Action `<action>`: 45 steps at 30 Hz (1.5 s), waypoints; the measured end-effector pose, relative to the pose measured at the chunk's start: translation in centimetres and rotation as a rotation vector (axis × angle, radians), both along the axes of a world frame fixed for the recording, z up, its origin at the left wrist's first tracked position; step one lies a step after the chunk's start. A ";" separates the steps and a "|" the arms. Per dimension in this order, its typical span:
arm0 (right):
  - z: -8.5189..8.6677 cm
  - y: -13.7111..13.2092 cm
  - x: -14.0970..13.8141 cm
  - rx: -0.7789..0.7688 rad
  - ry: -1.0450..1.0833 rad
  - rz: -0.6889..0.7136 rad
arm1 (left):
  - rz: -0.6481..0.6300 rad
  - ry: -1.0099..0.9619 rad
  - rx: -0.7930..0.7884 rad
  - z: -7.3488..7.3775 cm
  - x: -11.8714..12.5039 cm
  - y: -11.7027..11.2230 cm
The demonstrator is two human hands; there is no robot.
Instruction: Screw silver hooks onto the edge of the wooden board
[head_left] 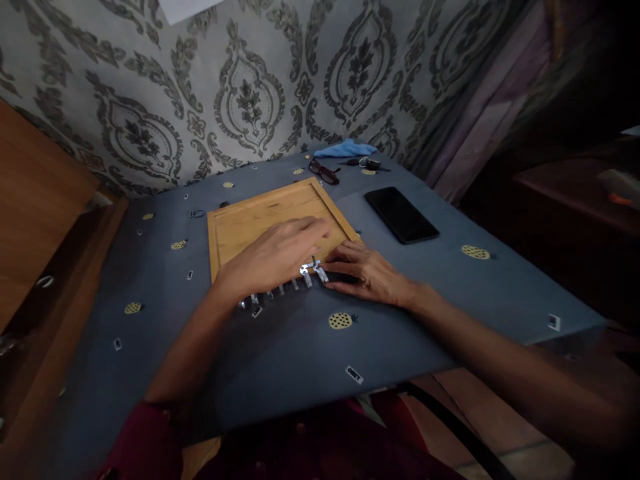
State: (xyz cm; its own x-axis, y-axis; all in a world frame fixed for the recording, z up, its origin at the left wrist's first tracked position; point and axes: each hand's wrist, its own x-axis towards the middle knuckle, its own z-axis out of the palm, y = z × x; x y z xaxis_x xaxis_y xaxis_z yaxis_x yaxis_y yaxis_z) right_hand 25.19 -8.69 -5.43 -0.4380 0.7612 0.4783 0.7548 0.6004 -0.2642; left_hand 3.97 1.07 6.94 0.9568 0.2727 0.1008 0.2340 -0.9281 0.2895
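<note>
A framed wooden board [260, 215] lies on the table, with a row of small shiny metal hooks [295, 285] along its near edge. My left hand [277, 252] reaches across the board, palm down, with its fingers bent and their tips partly hidden near the right end of the row. From the right, my right hand [373, 275] closes its thumb and fingers at the board's near right corner. Its fingertips meet a bright metal hook piece [319, 271]. Something dark, or a shadow, shows between the thumb and fingers.
A black phone [401, 214] lies right of the board. Behind it are dark-framed glasses [325, 171], keys [367, 163] and a blue cloth [346, 148]. A small metal ring piece [197, 214] lies left of the board. Wooden furniture [37, 213] borders the table's left side.
</note>
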 end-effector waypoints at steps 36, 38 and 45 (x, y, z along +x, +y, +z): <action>0.7 0.5 -0.2 0.122 0.008 -0.015 | 0.399 -0.094 -0.276 -7.2 -7.8 11.4; 0.6 0.6 -0.2 0.106 0.008 -0.023 | 0.476 -0.136 -0.253 -6.9 -9.3 12.9; 0.3 0.7 -0.2 0.124 0.004 -0.022 | 0.824 -0.205 -0.150 -8.7 -17.1 17.1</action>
State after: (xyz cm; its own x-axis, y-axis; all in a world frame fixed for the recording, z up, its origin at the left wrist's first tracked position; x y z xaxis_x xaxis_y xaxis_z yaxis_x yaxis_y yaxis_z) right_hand 24.95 -8.01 -5.10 -0.4198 0.7052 0.5714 0.7672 0.6121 -0.1918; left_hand -13.08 18.22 -1.72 0.4146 0.8964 0.1571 0.7460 -0.4336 0.5055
